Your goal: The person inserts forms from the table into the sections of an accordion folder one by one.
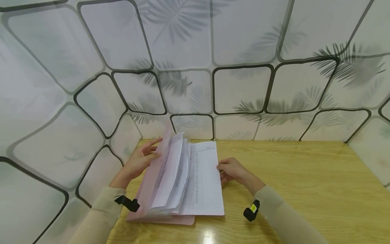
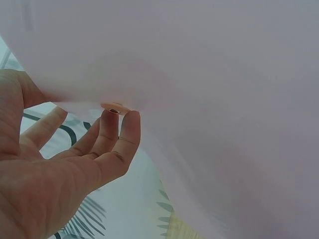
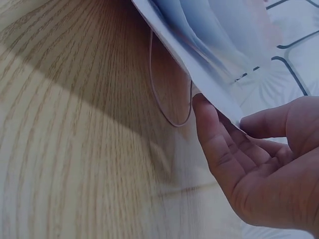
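A pink plastic document folder (image 1: 152,176) lies on the table at the left, its front cover raised. My left hand (image 1: 141,160) holds that cover near its upper left edge. In the left wrist view, two fingertips touch a small orange snap button (image 2: 116,108) on the pink sheet. Several loose printed sheets (image 1: 172,169) fan out beside the cover. More printed paper (image 1: 208,183) lies to their right and sticks out past the folder. My right hand (image 1: 233,170) pinches its right edge between thumb and fingers, as the right wrist view (image 3: 264,164) also shows.
The light wooden table (image 1: 292,183) extends to the right. A white wall covering (image 1: 240,89) with dark outlines and leaf prints rises behind and to the left, close to the left arm. Each wrist wears a black camera band (image 1: 128,203). Below the paper hangs a thin rounded edge (image 3: 177,125).
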Demonstrator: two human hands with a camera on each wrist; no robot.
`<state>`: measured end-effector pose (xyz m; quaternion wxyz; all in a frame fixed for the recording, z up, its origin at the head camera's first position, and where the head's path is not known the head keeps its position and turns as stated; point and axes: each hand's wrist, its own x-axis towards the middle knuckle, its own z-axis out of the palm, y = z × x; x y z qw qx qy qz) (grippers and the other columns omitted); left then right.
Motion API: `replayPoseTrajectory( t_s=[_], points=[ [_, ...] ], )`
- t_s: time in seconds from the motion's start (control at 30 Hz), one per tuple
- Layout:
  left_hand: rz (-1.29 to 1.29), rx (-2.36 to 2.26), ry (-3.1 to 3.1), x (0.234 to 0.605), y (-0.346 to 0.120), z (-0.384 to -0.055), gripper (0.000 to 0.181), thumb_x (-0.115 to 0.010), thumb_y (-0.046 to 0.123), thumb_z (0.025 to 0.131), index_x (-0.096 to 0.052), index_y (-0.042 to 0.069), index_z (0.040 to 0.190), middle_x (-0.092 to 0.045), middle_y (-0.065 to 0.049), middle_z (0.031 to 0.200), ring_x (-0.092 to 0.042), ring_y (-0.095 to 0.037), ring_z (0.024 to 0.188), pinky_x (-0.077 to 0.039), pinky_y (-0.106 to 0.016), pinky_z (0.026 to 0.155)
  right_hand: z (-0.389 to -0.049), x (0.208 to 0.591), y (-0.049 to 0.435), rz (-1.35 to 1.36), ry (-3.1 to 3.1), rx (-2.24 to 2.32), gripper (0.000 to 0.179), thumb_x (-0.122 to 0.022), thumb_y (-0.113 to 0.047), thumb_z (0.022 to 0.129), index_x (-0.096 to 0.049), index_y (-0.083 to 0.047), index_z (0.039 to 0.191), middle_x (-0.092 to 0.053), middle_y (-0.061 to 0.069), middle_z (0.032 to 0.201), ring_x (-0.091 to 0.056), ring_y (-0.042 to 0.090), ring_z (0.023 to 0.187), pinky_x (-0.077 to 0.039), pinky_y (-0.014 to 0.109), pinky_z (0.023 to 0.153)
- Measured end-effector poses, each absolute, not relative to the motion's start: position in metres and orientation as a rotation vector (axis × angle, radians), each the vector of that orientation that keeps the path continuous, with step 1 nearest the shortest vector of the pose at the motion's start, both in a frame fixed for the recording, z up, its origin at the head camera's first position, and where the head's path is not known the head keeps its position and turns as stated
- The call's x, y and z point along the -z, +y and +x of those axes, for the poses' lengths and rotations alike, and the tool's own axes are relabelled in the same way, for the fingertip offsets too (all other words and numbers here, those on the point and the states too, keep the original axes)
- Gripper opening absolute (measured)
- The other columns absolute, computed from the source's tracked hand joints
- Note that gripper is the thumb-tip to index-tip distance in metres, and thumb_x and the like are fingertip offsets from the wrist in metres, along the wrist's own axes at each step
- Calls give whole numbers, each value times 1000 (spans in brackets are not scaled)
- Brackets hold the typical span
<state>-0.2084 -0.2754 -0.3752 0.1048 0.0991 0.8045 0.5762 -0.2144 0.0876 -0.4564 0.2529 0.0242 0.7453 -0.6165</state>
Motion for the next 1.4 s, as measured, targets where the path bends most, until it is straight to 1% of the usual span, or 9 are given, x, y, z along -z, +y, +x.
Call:
replayPoseTrajectory(
  t_s=[0.07,0.17,0.37,0.57,0.93,1.2,1.4],
  points=[
    [291,-1700,2371,376,-276,-208,64,-62,10,104,-38,10,164,-48,-33,154,-56,-38,130,-53,-35,95,-215,456,87,50,2021,1673,31,-55,-7,104,-64,12,126,-70,10,89,-67,13,64,-62,33,62],
    [297,-1703,2371,376,-276,-208,64,-62,9,104,-38,10,164,-48,-33,154,-56,-38,130,-53,-35,94,-216,457,85,43,2008,1684,33,-55,-6,104,-62,14,130,-71,11,91,-68,13,64,-62,34,62],
    [301,-1700,2374,376,-277,-208,64,-62,9,104,-38,10,163,-48,-33,154,-57,-38,129,-53,-34,93,-217,459,79,27,1979,1722,34,-58,-3,102,-60,16,131,-71,10,85,-68,12,61,-63,34,63],
    [298,-1688,2386,376,-278,-208,64,-62,10,104,-38,10,163,-48,-33,154,-56,-38,130,-53,-35,94,-217,458,72,-10,1962,1737,31,-57,0,103,-60,17,128,-73,12,86,-71,13,64,-63,35,67],
    [314,-1705,2372,376,-278,-209,64,-62,10,104,-38,9,163,-48,-33,153,-57,-36,128,-53,-34,93,-216,456,58,-25,1933,1760,28,-58,-1,103,-61,16,125,-68,10,85,-70,14,63,-64,36,67],
    [318,-1705,2378,376,-278,-209,65,-63,10,104,-38,10,164,-49,-33,153,-58,-37,128,-53,-35,93,-213,454,48,-47,1908,1772,33,-57,-1,103,-59,17,130,-72,15,91,-73,17,65,-64,38,68],
    [331,-1720,2362,376,-278,-210,64,-62,10,104,-37,10,164,-48,-33,153,-58,-37,127,-54,-32,92,-212,454,39,-82,1905,1781,30,-57,-2,103,-61,17,126,-72,15,90,-73,17,65,-64,37,68]
  ],
)
